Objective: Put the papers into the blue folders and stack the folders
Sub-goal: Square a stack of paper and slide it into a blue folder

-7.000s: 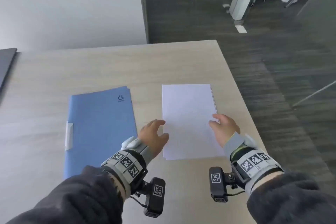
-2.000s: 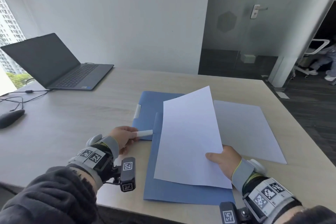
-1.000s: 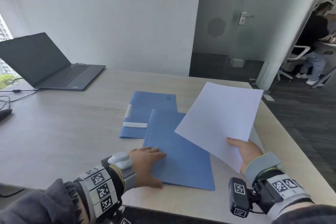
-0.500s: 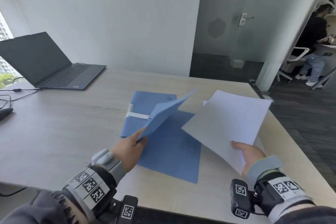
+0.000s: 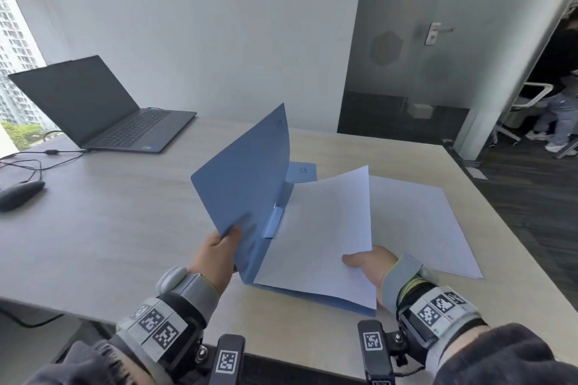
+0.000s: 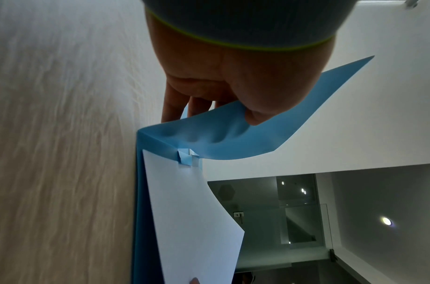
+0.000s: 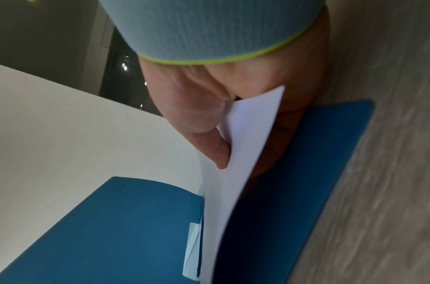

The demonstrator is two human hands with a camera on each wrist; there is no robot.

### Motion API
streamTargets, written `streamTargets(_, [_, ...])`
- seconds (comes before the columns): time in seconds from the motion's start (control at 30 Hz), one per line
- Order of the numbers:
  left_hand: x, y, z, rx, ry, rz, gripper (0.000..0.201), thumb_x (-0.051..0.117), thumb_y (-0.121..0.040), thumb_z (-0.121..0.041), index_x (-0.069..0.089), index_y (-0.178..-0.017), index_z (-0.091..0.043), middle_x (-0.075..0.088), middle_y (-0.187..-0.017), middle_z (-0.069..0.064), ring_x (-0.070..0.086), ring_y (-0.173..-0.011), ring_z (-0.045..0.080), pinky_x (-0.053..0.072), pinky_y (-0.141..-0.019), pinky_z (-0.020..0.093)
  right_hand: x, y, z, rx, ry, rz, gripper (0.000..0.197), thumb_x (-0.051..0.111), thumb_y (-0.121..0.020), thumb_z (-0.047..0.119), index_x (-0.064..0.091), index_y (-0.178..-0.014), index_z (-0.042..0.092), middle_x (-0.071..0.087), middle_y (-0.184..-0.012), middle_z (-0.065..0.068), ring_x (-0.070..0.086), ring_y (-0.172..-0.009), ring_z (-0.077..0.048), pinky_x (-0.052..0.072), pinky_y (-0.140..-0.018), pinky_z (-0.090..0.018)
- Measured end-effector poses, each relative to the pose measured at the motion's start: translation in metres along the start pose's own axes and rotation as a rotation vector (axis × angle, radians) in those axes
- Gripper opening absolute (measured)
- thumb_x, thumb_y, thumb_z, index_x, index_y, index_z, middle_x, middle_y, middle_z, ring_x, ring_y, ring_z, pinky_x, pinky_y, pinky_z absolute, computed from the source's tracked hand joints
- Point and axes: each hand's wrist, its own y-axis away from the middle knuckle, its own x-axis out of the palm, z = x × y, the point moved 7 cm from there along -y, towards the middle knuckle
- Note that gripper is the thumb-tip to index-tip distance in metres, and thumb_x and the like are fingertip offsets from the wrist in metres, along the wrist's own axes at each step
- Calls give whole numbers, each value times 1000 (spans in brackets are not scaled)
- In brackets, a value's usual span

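Note:
A blue folder (image 5: 247,178) lies open near the table's front edge. My left hand (image 5: 219,250) pinches the lower corner of its raised cover (image 6: 233,134), thumb on top and fingers beneath. My right hand (image 5: 369,262) pinches the near right corner of a white sheet (image 5: 325,234), whose left edge reaches the folder's spine by the pale clip (image 5: 272,222). The sheet (image 7: 238,153) curves over the folder's back panel (image 7: 294,182). A second blue folder (image 5: 301,171) lies flat behind, mostly hidden. More white paper (image 5: 419,222) lies on the table at right.
An open dark laptop (image 5: 103,109) stands at the back left of the wooden table (image 5: 109,228), with a mouse (image 5: 18,195) and cables at the far left. The table's right edge drops to dark floor. A person stands beyond the glass door at far right.
My left hand has swung the folder's cover up from half open to nearly upright. My right hand has moved the white sheet left and down onto the folder's inside.

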Motion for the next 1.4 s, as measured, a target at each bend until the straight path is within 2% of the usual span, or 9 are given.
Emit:
streamTargets(0.13, [2, -2, 1, 0, -10, 7, 26, 45, -102, -21, 70, -97, -27, 75, -100, 5, 68, -105, 40, 53, -93, 63, 6, -5, 0, -1, 17, 4, 10, 74, -80, 8, 68, -87, 6, 70, -88, -13, 68, -91, -35, 54, -91, -46])
streamTargets(0.27, [3, -1, 0, 7, -8, 22, 27, 44, -102, -19, 70, -97, -26, 74, -102, 8, 67, -106, 42, 53, -92, 64, 12, -4, 0, -3, -13, 14, 23, 73, -81, 7, 68, -103, 1, 71, -96, -17, 68, -94, -38, 54, -90, -48])
streamTargets(0.53, [5, 0, -1, 8, 1, 44, 28, 43, -102, -18, 69, -95, -24, 75, -102, 12, 70, -97, 38, 54, -91, 62, 13, -4, 4, -30, 17, 14, 19, 71, -83, 7, 67, -101, 4, 68, -90, -10, 65, -81, -29, 51, -72, -31])
streamTargets(0.73, [8, 2, -3, 24, -10, 57, 25, 45, -102, -21, 69, -96, -23, 73, -109, 18, 68, -104, 43, 55, -90, 62, 12, -8, 6, -17, 112, 5, 30, 74, -81, 12, 68, -108, 1, 70, -103, -17, 67, -98, -36, 52, -93, -43])
streamTargets(0.97, [14, 8, -10, 23, -3, 93, 32, 50, -77, -36, 68, -99, -23, 74, -97, 7, 69, -89, 30, 56, -89, 60, 14, -6, 15, -12, 145, -6, 34, 72, -82, 20, 65, -110, 2, 69, -109, -18, 65, -103, -37, 50, -95, -42])
streamTargets(1.1, [14, 8, -9, 5, -26, 76, 15, 53, -95, -26, 67, -102, -24, 72, -106, 12, 69, -99, 37, 57, -88, 59, 12, -6, 17, 11, 144, -48, 51, 69, -78, 32, 56, -117, 3, 62, -113, -15, 59, -103, -33, 44, -87, -37])
streamTargets(1.27, [13, 6, -5, -12, -57, 70, 21, 45, -102, -19, 66, -107, -20, 72, -112, 17, 68, -104, 40, 57, -88, 57, 10, -16, 14, -22, 78, -47, 72, 62, -50, 41, 61, -112, 5, 66, -110, -19, 64, -100, -37, 48, -92, -43])
streamTargets(1.33, [13, 7, -6, -9, -60, 66, 21, 46, -102, -19, 67, -105, -21, 72, -112, 16, 69, -103, 39, 58, -87, 56, 7, -17, 16, -46, 65, -55, 66, 62, -54, 43, 62, -110, 8, 67, -107, -15, 64, -98, -36, 49, -94, -43])
streamTargets(1.4, [13, 8, -6, -9, -62, 67, 22, 46, -102, -20, 67, -102, -23, 72, -111, 16, 69, -103, 38, 58, -88, 56, 4, -10, 23, -78, 80, -73, 53, 60, -65, 37, 63, -107, 4, 66, -102, -14, 63, -92, -33, 46, -84, -36])
